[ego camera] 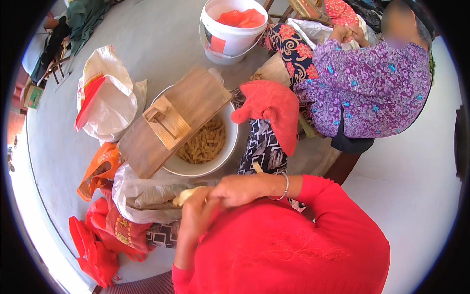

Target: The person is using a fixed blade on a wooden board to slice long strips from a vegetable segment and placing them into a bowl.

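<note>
My left hand [194,213] is closed around a pale yellow piece [186,195], too blurred to name, above an open clear plastic bag [123,194] on my lap. My right hand [238,189], with a bangle at the wrist, meets the left one; its fingertips are curled where the two touch, and what they pinch is hidden. Another pale stick-like piece [257,167] shows just beyond my right wrist. In front stands a white basin [231,141] with many short yellow-brown pieces [203,143]. Across its rim lies a wooden board [198,86] bearing a small wooden block with a metal rod [165,126].
An open white woven sack [110,106] stands at the left, near an orange bag [99,171] and red bags [95,250]. A white bucket [229,40] holds red plastic. A red cloth [275,106] covers my knee. A co-worker in purple sits at the upper right.
</note>
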Demonstrator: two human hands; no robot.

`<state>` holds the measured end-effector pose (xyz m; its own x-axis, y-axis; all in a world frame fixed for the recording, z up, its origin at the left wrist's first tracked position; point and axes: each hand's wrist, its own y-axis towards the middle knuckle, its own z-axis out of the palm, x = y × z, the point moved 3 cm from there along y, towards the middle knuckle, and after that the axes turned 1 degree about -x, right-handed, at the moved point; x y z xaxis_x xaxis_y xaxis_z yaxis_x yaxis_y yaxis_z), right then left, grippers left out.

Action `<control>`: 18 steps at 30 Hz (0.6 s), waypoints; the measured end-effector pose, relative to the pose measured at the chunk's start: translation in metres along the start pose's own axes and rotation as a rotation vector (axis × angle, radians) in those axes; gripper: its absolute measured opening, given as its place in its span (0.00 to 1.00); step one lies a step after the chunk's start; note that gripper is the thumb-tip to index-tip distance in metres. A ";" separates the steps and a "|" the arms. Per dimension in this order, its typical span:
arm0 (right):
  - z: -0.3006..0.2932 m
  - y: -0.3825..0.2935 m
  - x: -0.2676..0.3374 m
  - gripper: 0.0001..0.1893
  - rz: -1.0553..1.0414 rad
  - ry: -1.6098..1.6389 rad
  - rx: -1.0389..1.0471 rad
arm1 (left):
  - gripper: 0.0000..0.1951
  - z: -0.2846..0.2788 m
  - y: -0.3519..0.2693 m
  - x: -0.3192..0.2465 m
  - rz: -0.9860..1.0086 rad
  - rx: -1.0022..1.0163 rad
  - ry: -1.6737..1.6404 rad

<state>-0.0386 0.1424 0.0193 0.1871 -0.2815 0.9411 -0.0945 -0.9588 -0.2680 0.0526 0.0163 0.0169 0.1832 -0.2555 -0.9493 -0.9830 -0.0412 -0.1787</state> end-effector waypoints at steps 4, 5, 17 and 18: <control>-0.012 -0.014 -0.007 0.09 0.136 -0.197 0.030 | 0.11 -0.010 -0.011 -0.001 -0.006 -0.082 0.252; -0.019 -0.017 -0.012 0.09 0.234 -0.325 0.023 | 0.08 -0.020 -0.016 0.009 -0.045 -0.144 0.257; -0.036 -0.015 -0.010 0.10 0.022 -0.739 -0.086 | 0.11 -0.049 -0.036 0.051 -0.391 -0.208 0.917; -0.036 -0.018 -0.012 0.10 0.008 -0.725 -0.121 | 0.12 -0.048 -0.038 0.056 -0.396 -0.221 0.929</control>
<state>-0.0747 0.1643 0.0207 0.7819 -0.2836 0.5552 -0.1982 -0.9574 -0.2100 0.1003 -0.0431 -0.0169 0.5087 -0.8263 -0.2420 -0.8500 -0.4373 -0.2938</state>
